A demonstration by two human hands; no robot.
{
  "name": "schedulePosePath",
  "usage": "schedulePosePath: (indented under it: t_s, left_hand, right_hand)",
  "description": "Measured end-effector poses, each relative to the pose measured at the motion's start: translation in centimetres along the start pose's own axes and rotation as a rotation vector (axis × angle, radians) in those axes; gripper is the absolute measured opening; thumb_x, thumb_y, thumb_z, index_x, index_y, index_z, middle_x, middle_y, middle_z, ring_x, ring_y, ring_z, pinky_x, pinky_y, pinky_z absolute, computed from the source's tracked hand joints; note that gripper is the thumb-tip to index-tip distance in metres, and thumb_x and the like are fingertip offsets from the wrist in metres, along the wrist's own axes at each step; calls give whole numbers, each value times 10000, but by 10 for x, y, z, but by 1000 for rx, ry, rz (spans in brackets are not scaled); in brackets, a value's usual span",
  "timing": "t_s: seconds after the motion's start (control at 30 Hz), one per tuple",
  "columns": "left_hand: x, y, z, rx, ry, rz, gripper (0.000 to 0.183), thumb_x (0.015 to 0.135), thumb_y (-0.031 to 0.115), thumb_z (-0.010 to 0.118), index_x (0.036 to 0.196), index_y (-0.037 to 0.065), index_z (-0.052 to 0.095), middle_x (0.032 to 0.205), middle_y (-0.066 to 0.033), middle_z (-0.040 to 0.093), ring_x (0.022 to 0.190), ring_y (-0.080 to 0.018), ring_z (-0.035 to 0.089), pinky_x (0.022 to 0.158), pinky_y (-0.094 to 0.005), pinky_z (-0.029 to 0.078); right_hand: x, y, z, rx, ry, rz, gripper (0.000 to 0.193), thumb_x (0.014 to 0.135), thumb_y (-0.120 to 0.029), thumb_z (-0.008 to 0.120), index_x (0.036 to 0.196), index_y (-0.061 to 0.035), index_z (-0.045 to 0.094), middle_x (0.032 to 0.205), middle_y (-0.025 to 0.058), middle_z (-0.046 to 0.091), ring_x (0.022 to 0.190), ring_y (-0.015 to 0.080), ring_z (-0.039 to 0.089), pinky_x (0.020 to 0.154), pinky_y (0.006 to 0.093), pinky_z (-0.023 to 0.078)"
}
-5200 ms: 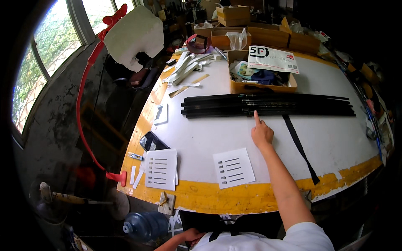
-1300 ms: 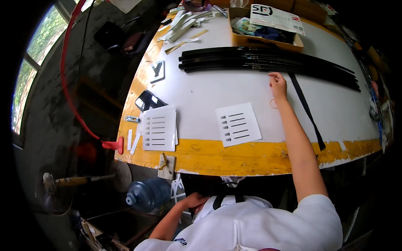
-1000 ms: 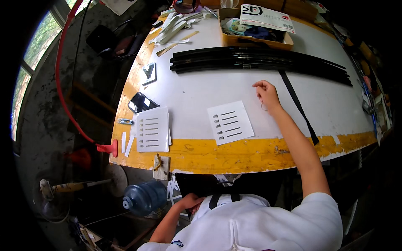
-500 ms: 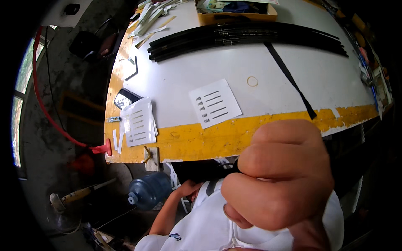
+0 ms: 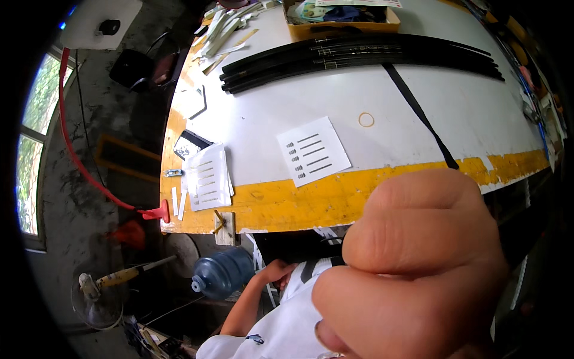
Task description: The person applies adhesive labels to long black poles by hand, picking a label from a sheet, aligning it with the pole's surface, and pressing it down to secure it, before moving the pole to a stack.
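My right hand (image 5: 412, 257) fills the lower right, very close, as a fist with the fingers curled in and the thumb tip below. Nothing shows in it. Down at my lap, my left hand (image 5: 278, 271) rests against the white clothing beneath the table's front edge; its fingers are partly hidden. The fist covers part of the yellow front edge of the white table (image 5: 287, 206). Just beyond it, the end of a black strap (image 5: 427, 125) reaches that edge. A printed white sheet (image 5: 314, 152) lies left of the fist, and a tan ring (image 5: 366, 119) lies beyond it.
Black rods (image 5: 359, 52) lie across the table's far part, before a filled box (image 5: 341, 27). At the left are bagged printed sheets (image 5: 209, 176), a phone-like black object (image 5: 190, 143) and a red clamp-like piece (image 5: 156, 212). Below stand a blue water jug (image 5: 224, 273) and a fan (image 5: 95, 293).
The table and surroundings have shifted slightly right in view. My right fist appears larger and a little farther right and lower, still closed. My left hand stays at my lap.
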State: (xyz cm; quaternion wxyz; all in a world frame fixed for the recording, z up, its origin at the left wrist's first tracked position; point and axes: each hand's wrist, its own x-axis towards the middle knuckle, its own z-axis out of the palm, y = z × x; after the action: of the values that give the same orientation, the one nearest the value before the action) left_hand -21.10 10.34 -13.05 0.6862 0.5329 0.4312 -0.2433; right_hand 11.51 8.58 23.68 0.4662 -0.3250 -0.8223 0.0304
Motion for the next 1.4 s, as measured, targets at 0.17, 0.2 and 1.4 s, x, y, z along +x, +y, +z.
schedulePosePath:
  t_s: [0.17, 0.2, 1.4]
  left_hand:
    - [-15, 14, 5, -7, 44, -24, 622, 939, 494, 492, 536, 26, 567, 463, -76, 555, 399, -166, 579, 411, -273, 471]
    - [-15, 8, 8, 11, 72, 1, 624, 939, 493, 493, 533, 25, 569, 460, -78, 556, 394, -166, 577, 407, -273, 471]
    - [-102, 189, 62, 919, 1206, 1226, 245, 720, 157, 760, 939, 96, 668, 959, -88, 649, 888, -265, 632, 715, -353, 506]
  right_hand:
    - [-22, 61, -3, -349, 152, -21, 234, 694, -49, 667, 905, -110, 588, 702, 23, 573, 546, 164, 559, 460, 286, 451]
    - [-27, 92, -4, -502, 173, 28, 233, 706, -44, 665, 916, -113, 590, 710, 23, 580, 553, 164, 570, 464, 286, 459]
    - [-181, 146, -90, -1245, -258, 349, 509, 707, 41, 678, 1157, -191, 632, 958, 14, 607, 894, 187, 619, 731, 297, 549]
